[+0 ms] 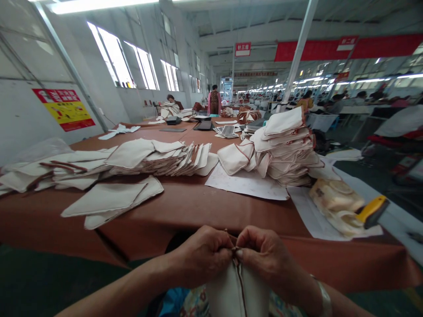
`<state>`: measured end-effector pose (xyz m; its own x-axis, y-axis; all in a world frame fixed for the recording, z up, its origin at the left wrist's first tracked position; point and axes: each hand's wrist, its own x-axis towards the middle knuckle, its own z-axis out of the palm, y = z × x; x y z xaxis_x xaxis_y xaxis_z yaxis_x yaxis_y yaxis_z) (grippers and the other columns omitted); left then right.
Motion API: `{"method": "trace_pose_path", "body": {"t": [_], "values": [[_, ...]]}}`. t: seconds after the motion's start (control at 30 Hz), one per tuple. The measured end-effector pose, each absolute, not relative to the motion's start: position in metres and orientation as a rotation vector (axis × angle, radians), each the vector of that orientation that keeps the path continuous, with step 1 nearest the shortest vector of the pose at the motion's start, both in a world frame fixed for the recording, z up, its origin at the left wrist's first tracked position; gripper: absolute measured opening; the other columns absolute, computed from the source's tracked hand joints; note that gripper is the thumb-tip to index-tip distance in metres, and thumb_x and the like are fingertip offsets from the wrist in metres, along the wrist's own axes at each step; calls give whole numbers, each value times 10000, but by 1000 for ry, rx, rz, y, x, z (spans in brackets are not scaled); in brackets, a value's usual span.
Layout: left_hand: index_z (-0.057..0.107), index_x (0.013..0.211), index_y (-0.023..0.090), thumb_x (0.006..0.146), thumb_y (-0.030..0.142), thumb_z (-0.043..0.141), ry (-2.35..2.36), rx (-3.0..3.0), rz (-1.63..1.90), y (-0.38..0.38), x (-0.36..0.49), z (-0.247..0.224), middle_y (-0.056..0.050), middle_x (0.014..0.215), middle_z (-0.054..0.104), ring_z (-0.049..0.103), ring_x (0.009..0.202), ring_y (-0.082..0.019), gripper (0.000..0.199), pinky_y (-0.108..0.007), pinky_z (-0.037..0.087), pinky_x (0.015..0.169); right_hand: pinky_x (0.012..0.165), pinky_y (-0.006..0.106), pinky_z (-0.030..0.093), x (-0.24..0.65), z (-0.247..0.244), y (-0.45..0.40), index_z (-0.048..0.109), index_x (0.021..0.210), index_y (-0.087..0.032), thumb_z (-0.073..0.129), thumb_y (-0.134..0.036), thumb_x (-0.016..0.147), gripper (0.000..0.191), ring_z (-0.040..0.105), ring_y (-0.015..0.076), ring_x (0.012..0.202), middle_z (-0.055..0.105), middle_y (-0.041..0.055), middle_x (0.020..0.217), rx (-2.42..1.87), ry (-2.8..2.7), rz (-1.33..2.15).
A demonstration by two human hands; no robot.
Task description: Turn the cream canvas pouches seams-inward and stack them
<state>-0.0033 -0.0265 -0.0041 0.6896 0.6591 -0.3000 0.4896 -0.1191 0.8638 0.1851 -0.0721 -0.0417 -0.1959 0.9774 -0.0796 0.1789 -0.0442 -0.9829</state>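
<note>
Low in the view, over the lap, hangs a cream sewn fabric piece [224, 290] with a dark brown seam or edging running down its middle. My left hand [208, 251] pinches its top end, thumb against fingers. Close beside it, my right hand [261, 251] grips the same end in a like pinch, so the fingertips nearly meet at the seam. The fingers cover the exact spot being held. Ahead on the brown-covered table [191, 207] lie two similar cream pieces [112, 200], overlapping, left of my hands.
A long row of cream pieces [139, 156] crosses the table at left. To the right, a tall stack [284, 149] stands by white paper [247, 182]. Near the right edge are a stained plastic container [337, 198] and a yellow-handled brush or scraper [372, 211]. People work farther back.
</note>
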Motion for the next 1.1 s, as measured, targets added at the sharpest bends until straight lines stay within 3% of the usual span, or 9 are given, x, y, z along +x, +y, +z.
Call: {"method": "trace_pose_path", "body": {"t": [0.23,0.3,0.37,0.43,0.6,0.73,0.87,0.97,1.1], "values": [[683,807,106,766,175,518,791,1517,274,-30,-13,-2,0,684,511,381,617,-95,184,-196,290,539,583,210,334,188,-43,-86,565,805,-167,512,-215,886,108,407,88,633,482,-19,707,-954,-1726,1053],[690,800,88,824,276,546,780,1389,326,-31,-13,-6,-31,697,535,393,610,-104,238,-212,284,535,611,196,335,190,-42,-88,562,823,-175,481,-172,906,117,430,82,663,484,-15,736,-853,-1851,869],[666,793,75,884,458,518,779,1312,351,-34,-10,-11,-57,724,545,401,597,-111,420,-227,287,533,621,191,327,193,-42,-89,553,854,-186,463,-142,914,117,431,81,683,474,-13,757,-797,-1934,729],[629,792,77,863,587,536,761,1261,317,-34,-8,-16,-39,690,500,352,563,-99,523,-234,264,521,611,197,308,194,-44,-90,540,858,-193,448,-126,919,129,411,85,679,452,-12,757,-810,-1993,664],[573,766,89,756,584,707,754,1339,203,-31,-11,-22,5,645,409,279,558,-78,513,-239,197,501,612,222,294,197,-47,-96,542,912,-208,449,-108,903,137,416,98,697,462,-3,792,-826,-2076,630],[571,806,95,796,590,663,723,1410,163,-32,-15,-15,6,677,416,287,570,-71,504,-223,195,495,604,221,324,200,-43,-102,521,939,-193,520,-249,908,64,411,99,679,482,-8,799,-899,-1866,985],[570,828,105,843,596,593,710,1593,145,-34,-16,-4,20,669,403,288,566,-66,492,-192,207,468,572,211,328,206,-33,-98,558,985,-159,413,-480,966,353,393,94,666,489,-2,795,-1041,-1503,1482],[564,832,110,869,576,562,705,1672,146,-34,-15,5,22,671,407,296,571,-68,468,-174,223,463,534,203,285,208,-26,-90,587,850,-120,422,-533,951,456,351,78,628,458,-7,734,-1028,-1570,1618],[565,816,104,868,533,593,677,1610,208,-39,-13,8,12,689,423,309,582,-64,434,-166,242,486,504,204,240,205,-24,-86,552,737,-126,553,-499,895,406,309,66,592,396,-32,657,-975,-1710,1516]]}}
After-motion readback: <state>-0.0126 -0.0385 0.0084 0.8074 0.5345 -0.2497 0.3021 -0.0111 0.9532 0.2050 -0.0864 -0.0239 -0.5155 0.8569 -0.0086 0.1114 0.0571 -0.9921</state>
